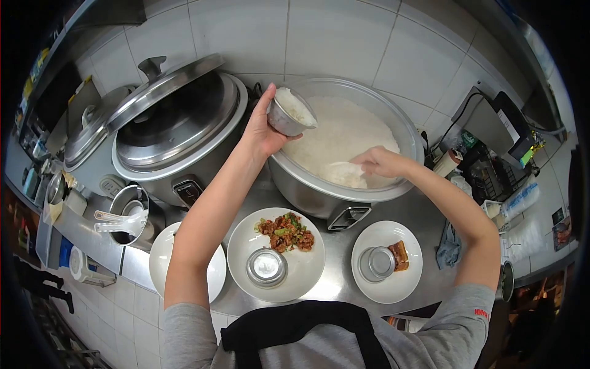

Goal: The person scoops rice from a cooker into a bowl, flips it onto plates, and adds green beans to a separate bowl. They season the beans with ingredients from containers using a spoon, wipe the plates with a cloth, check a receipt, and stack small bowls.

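Left hand (263, 130) closed around a small metal bowl (291, 114) heaped with rice, tilted over the big cooker pot (307, 184). Right hand (381, 162) gripping a white rice paddle (343, 171), blade sunk in the rice (344, 132) just below the fingertips.

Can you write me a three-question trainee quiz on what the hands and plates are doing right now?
1. True or false: the left hand holds a small metal bowl filled with rice.
2. What is the right hand doing?
A) scooping in the open rice cooker with a white paddle
B) lifting the lid of the other cooker
C) wiping the counter
3. Fill in: on the middle plate, a small metal bowl stands upside down beside a ____ dish.

Key:
1. True
2. A
3. stir-fried meat and vegetable
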`<state>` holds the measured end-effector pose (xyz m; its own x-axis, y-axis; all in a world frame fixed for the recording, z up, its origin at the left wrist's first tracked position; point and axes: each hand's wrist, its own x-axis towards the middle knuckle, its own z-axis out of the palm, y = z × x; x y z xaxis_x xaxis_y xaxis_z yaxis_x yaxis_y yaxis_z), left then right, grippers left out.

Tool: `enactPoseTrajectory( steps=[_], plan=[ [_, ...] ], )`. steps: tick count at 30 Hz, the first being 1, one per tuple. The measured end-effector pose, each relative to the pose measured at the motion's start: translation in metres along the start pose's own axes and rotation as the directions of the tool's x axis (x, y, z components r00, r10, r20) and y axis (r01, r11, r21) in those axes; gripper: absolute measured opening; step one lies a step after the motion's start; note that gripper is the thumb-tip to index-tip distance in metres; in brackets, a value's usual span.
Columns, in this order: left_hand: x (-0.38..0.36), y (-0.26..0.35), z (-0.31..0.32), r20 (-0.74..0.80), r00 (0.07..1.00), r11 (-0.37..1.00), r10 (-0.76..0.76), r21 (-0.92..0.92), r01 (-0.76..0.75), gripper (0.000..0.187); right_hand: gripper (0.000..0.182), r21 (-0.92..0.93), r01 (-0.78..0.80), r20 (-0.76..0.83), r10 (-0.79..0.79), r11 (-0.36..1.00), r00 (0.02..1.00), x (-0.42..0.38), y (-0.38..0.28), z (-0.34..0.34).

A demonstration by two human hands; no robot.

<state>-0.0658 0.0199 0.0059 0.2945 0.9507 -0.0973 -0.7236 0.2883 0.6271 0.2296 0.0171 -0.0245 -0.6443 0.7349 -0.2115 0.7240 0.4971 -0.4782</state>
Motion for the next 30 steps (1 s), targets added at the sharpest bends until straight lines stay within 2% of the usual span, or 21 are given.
enactPoseTrajectory(
  steps=[1, 2, 4, 7, 9, 11, 13, 14, 16, 18, 20, 21, 24, 25, 26, 27, 29, 30],
  plan=[
    [0.0, 0.0, 0.0, 0.002, 1.0, 1.0, 0.003, -0.001, -0.003, 0.079, 0.032, 0.136, 0.019, 0.022, -0.022, 0.991, 1.0, -0.001, 0.006, 0.001],
    [0.0, 0.0, 0.0, -0.006, 1.0, 1.0, 0.0, 0.003, 0.0, 0.079, 0.032, 0.135, 0.017, 0.021, -0.02, 0.991, 1.0, -0.002, 0.005, -0.001],
    [0.002, -0.002, 0.0, -0.012, 1.0, 1.0, 0.0, 0.007, 0.0, 0.079, 0.03, 0.27, -0.076, 0.189, 0.025, 0.96, 0.982, -0.002, 0.005, -0.008],
    [0.005, -0.005, -0.002, -0.033, 0.999, 1.0, -0.009, 0.001, 0.009, 0.078, 0.027, 0.306, -0.133, 0.205, 0.071, 0.943, 0.976, 0.002, 0.014, -0.02],
    [0.008, -0.008, -0.004, 0.009, 1.0, 1.0, -0.009, 0.028, 0.009, 0.086, 0.026, 0.305, -0.118, 0.044, 0.11, 0.945, 0.993, 0.0, 0.007, -0.044],
    [0.01, -0.013, -0.002, 0.002, 1.0, 0.999, -0.031, 0.019, 0.031, 0.083, 0.022, 0.173, -0.09, -0.105, 0.11, 0.981, 0.988, -0.001, -0.006, -0.08],
    [0.012, -0.023, 0.006, 0.004, 0.998, 0.998, -0.058, 0.008, 0.058, 0.079, 0.021, -0.269, -0.118, -0.199, 0.065, 0.956, 0.978, 0.008, -0.026, -0.114],
    [0.012, -0.031, 0.013, 0.016, 0.998, 0.998, -0.059, -0.012, 0.06, 0.08, 0.021, -0.268, -0.127, -0.205, 0.072, 0.955, 0.976, 0.009, -0.037, -0.112],
    [0.015, -0.043, 0.024, 0.034, 0.997, 0.997, -0.063, -0.031, 0.064, 0.081, 0.026, -0.494, -0.148, -0.418, -0.085, 0.857, 0.905, 0.016, -0.062, -0.103],
    [0.022, -0.052, 0.03, 0.037, 0.994, 0.967, -0.106, -0.228, 0.112, 0.084, 0.03, -0.491, -0.271, -0.374, 0.081, 0.828, 0.924, 0.019, -0.095, -0.082],
    [0.029, -0.056, 0.032, 0.035, 0.995, 0.967, -0.093, -0.233, 0.099, 0.087, 0.034, -0.526, -0.166, -0.392, -0.064, 0.834, 0.918, 0.018, -0.102, -0.051],
    [0.031, -0.056, 0.034, 0.028, 0.996, 0.968, -0.079, -0.239, 0.084, 0.091, 0.034, -0.53, -0.169, -0.394, -0.065, 0.831, 0.917, 0.014, -0.104, -0.039],
    [0.028, -0.052, 0.03, 0.022, 0.996, 0.983, -0.082, -0.164, 0.085, 0.09, 0.032, -0.508, -0.089, -0.425, -0.16, 0.857, 0.891, 0.01, -0.097, -0.026],
    [0.026, -0.049, 0.028, 0.021, 0.997, 0.984, -0.074, -0.163, 0.076, 0.09, 0.034, -0.445, -0.004, -0.45, -0.22, 0.896, 0.865, 0.009, -0.083, -0.034],
    [0.023, -0.048, 0.026, 0.037, 0.997, 0.987, -0.065, -0.145, 0.07, 0.083, 0.036, -0.376, 0.084, -0.481, -0.272, 0.923, 0.834, 0.009, -0.076, -0.04],
    [0.021, -0.046, 0.025, 0.055, 0.997, 0.99, -0.059, -0.126, 0.065, 0.077, 0.036, -0.377, 0.086, -0.484, -0.275, 0.922, 0.831, 0.003, -0.088, -0.05],
    [0.019, -0.038, 0.024, 0.11, 0.991, 0.99, -0.072, -0.112, 0.084, 0.075, 0.04, -0.088, -0.112, -0.512, 0.052, 0.99, 0.857, -0.013, -0.108, -0.074],
    [0.017, -0.037, 0.024, 0.158, 0.983, 0.989, -0.092, -0.099, 0.108, 0.072, 0.04, -0.087, -0.115, -0.512, 0.054, 0.99, 0.857, -0.011, -0.103, -0.071]
  ],
)
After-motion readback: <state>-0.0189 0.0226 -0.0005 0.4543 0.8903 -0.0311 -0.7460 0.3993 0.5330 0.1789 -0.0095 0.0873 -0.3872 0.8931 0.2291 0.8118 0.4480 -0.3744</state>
